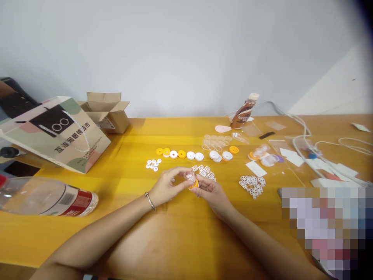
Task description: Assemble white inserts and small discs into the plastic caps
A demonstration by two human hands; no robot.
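one clear-and-orange piece [190,177]: pinched midway between left hand [170,186] and right hand [213,194]; tilted, orange end [194,184] nearer the right.

1. Toward the desk's [175,249] far left corner: bag [58,134], box [119,122] behind it.
2. Toward the left edge: bottle [43,196], before the bag.
3. Middle: row of discs [190,156]; studs [152,166] before its left end, rings [216,143] behind its right.
4. Before the row: round piece [194,185] between left hand [170,183] and right hand [211,193].
5. Near the far edge: coffee bottle [243,116]; toward the right: cables [295,144].
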